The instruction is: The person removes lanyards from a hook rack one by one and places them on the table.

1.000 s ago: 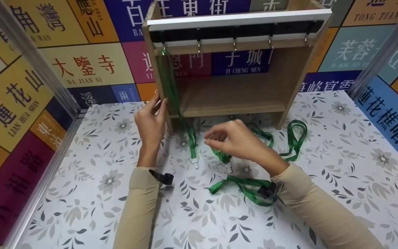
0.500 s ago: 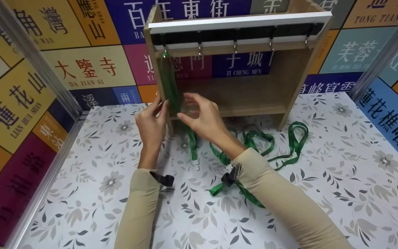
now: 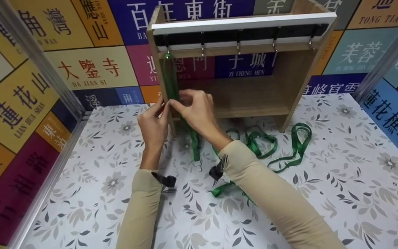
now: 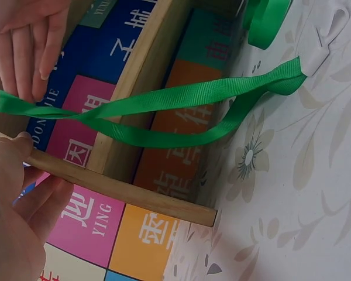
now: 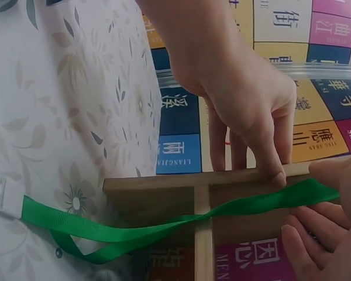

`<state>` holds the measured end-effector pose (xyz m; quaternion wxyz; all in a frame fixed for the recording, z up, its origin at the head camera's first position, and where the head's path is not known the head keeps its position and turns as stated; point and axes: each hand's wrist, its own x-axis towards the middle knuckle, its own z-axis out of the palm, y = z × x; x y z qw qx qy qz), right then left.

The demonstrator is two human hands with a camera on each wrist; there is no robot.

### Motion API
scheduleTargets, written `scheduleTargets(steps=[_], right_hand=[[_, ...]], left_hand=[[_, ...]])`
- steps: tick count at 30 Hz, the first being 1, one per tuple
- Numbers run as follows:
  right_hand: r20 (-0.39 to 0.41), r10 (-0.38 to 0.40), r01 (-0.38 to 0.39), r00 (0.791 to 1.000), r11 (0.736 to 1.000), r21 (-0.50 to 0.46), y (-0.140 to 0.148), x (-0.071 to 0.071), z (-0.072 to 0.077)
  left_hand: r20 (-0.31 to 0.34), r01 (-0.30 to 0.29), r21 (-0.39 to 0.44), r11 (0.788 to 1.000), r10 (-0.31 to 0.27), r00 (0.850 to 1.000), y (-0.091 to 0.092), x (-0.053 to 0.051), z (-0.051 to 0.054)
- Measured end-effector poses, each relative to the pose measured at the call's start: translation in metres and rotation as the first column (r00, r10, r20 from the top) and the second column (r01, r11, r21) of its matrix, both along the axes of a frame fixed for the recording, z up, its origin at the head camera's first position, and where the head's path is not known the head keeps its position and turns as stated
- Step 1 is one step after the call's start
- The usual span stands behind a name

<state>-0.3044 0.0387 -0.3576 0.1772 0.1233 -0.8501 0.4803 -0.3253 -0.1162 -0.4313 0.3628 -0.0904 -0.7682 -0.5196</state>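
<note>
A wooden rack point(image 3: 247, 98) stands at the back of the table, with a row of metal hooks under its top rail. From the leftmost hook hangs a green lanyard point(image 3: 170, 74), its white clip point(image 3: 198, 165) low down near the tabletop. My left hand point(image 3: 153, 126) grips the rack's left side panel point(image 4: 134, 190), thumb on one face and fingers on the other. My right hand point(image 3: 199, 109) holds the hanging lanyard between thumb and fingers, right beside the left hand. In the right wrist view the strap point(image 5: 257, 205) runs slightly twisted into that hand.
Several more green lanyards lie on the floral tabletop: a looped one point(image 3: 297, 141) at the right, a bunched one point(image 3: 259, 143) beside it, another point(image 3: 221, 190) partly under my right forearm. The remaining hooks point(image 3: 238, 48) hold nothing. Printed walls point(image 3: 92, 69) enclose the table's back and sides.
My right hand has moved left and up from over the loose lanyards to the hanging lanyard, where its thumb and fingers have closed in. The left hand stays on the side panel.
</note>
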Motion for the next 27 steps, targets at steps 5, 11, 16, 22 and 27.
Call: scheduleTargets(steps=[5,11,16,22,27], right_hand=[[-0.038,-0.054,0.055,0.998,0.998,0.018,-0.002,-0.002,0.007],[-0.076,-0.051,0.052,0.996,0.998,0.018,-0.003,-0.002,0.012],[-0.155,-0.025,0.020,0.988,0.999,-0.039,0.000,0.000,0.018],[-0.273,0.075,-0.116,0.959,0.984,-0.137,0.013,0.011,0.031],[-0.297,0.191,-0.254,0.936,0.948,-0.191,0.027,0.035,0.037]], left_hand=[[0.010,0.002,-0.006,1.000,-0.002,1.000,0.000,0.000,0.001],[0.014,0.003,-0.007,1.000,-0.003,1.000,-0.001,-0.001,0.000],[0.043,-0.002,-0.008,1.000,0.002,0.999,-0.002,0.000,0.000],[0.072,0.013,0.002,1.000,-0.013,0.997,-0.001,0.001,0.001],[0.054,0.034,0.020,0.999,-0.035,0.998,-0.003,0.000,0.001]])
